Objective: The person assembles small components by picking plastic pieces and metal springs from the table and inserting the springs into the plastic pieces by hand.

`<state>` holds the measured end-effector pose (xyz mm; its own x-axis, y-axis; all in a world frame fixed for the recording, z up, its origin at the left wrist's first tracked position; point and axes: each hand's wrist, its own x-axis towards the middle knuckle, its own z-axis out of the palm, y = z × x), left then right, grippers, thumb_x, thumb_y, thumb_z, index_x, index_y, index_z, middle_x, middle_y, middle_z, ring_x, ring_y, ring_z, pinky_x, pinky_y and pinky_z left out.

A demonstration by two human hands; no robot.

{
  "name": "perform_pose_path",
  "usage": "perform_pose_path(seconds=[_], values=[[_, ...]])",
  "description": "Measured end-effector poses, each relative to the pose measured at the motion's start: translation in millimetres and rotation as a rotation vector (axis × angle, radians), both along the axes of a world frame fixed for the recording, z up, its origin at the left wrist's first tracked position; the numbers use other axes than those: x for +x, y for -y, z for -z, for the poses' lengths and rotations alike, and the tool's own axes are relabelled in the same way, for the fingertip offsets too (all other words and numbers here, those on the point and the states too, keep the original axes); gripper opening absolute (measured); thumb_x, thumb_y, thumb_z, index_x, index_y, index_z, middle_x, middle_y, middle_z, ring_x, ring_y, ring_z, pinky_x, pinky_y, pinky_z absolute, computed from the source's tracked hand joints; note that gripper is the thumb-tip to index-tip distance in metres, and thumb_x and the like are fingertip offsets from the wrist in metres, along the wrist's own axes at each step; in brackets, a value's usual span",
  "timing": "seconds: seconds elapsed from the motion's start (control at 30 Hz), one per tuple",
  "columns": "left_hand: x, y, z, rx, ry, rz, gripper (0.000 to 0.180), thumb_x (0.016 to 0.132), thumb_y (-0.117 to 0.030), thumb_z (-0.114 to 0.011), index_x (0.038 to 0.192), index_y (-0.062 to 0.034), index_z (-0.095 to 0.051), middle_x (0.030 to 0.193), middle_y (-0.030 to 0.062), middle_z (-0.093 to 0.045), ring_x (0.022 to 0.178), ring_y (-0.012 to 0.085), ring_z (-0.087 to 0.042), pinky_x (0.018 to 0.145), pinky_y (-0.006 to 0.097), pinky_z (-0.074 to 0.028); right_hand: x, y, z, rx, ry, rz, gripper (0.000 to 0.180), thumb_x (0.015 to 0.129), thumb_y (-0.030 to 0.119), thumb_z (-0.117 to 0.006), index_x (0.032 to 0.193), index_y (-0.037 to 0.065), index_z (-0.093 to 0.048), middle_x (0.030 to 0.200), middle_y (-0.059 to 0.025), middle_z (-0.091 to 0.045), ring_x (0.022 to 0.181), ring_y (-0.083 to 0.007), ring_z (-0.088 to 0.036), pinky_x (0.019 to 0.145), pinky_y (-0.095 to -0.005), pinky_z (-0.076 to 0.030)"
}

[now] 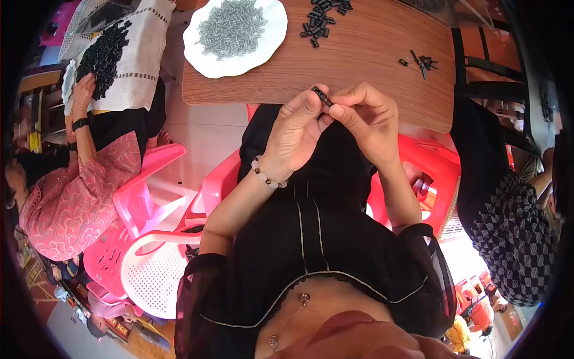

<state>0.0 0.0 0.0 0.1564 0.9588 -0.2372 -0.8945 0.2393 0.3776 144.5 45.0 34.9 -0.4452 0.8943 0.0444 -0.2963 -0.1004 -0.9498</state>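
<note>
No text, labels or numbers were readable. Black piece (321, 96) at 1 o'clock, plate (263, 58) at 11, counter (359, 66) at 1: nothing legible on any. Background clutter (76, 294) toward 8 o'clock was too small to make out.

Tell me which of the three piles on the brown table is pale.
The pale pile on the white plate; the dark pile and the smaller dark cluster to its right lie directly on the brown table.
</note>
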Motion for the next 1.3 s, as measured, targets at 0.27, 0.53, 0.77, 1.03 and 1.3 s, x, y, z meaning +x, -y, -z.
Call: perform_pose_path(seconds=[0.27,0.53,0.77,1.03,1.3], values=[[6,6,-6,0.035,-0.183,-0.069,0.022,0.088,-0.024,-0.067,0.101,-0.0067,-0.07,0.095,0.0004,-0.066,0.089,0.0113,-0.059,0.083,0.029,-0.047,-4,10,-2,0.13,0.043,0.1,0.006,0.084,-0.005,-0.067,0.086,-0.002,-0.063,0.088,-0.0077,-0.066,0.081,-0.0119,-0.061,0.076,-0.0255,-0.048],[5,9,-1,0.02,-0.142,-0.051,0.023,0.086,-0.026,-0.069,0.1,-0.0071,-0.07,0.096,0.0002,-0.066,0.092,0.0116,-0.059,0.085,0.03,-0.046,1,5,-7,0.306,0.345,0.116,0.013,0.082,0.005,-0.071,0.093,0.002,-0.064,0.087,-0.0056,-0.064,0.085,-0.0158,-0.058,0.074,-0.0262,-0.048],[8,13,-1,0.059,-0.087,-0.027,0.02,0.086,-0.026,-0.069,0.097,-0.0094,-0.07,0.096,-0.0026,-0.065,0.094,0.0094,-0.058,0.086,0.03,-0.045,3,-6,-9,0.592,0.418,-0.068,0.033,0.084,0.016,-0.066,0.116,0.007,-0.065,0.089,-0.0038,-0.063,0.085,-0.0217,-0.054,0.077,-0.0334,-0.046],[13,18,-3,0.045,-0.084,-0.031,0.018,0.087,-0.026,-0.068,0.094,-0.0103,-0.071,0.095,-0.0035,-0.064,0.094,0.009,-0.057,0.088,0.029,-0.044,6,-2,-4,0.499,0.402,-0.093,0.033,0.087,0.026,-0.064,0.11,0.002,-0.068,0.097,-0.007,-0.069,0.092,-0.0178,-0.054,0.069,-0.0265,-0.05],[18,18,-3,0.016,-0.048,-0.025,0.017,0.088,-0.026,-0.067,0.096,-0.0112,-0.072,0.1,-0.0028,-0.063,0.094,0.0097,-0.056,0.088,0.03,-0.043,5,1,2,0.546,0.415,0.0,0.028,0.086,0.022,-0.067,0.105,0.001,-0.07,0.09,-0.0067,-0.07,0.087,-0.0176,-0.055,0.074,-0.0277,-0.048]])
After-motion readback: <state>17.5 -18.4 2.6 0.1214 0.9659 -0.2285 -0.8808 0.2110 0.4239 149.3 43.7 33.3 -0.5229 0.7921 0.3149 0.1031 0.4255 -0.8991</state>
